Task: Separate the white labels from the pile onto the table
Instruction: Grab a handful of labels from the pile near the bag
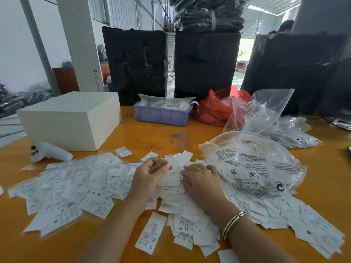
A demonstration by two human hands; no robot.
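Table (148, 133): orange-yellow, with a dark stain near centre. Labels (76, 186): white, black print, size letters S, M, L. Box (70, 120) at left: plain white. Tray (161, 115) at upper centre: pale lilac-blue. Bag (214, 109) beside it: red. Clear bags (252, 166) at right: black text. Bracelet (232, 223): gold and silver stripes.

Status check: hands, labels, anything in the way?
Left hand pinching labels. Right hand flat on pile. Clear bag overlaps pile's right.
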